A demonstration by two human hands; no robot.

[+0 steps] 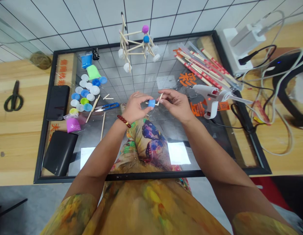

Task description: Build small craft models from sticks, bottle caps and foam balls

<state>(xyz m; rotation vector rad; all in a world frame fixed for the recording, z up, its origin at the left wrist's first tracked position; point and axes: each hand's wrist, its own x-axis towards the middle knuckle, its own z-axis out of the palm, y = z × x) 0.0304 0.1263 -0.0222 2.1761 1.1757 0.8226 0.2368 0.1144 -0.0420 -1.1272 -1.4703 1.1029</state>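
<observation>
Bright, fairly even light, source out of frame. Two white glare patches on near side of glass point(114, 85), one beside each forearm; wall point(73, 19) tiles mirrored farther back. Forearms point(206, 156) shade darker toward elbows. Floor point(48, 202) at lower left dimmer. Wide-angle distortion, lines slant and stretch at edges. Hands point(135, 106) readable, fine detail soft; black device point(280, 86) at right edge blurred.

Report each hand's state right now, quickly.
Left hand: closed, holding a small blue piece.
Right hand: closed, holding a short wooden stick between thumb and fingers.
</observation>
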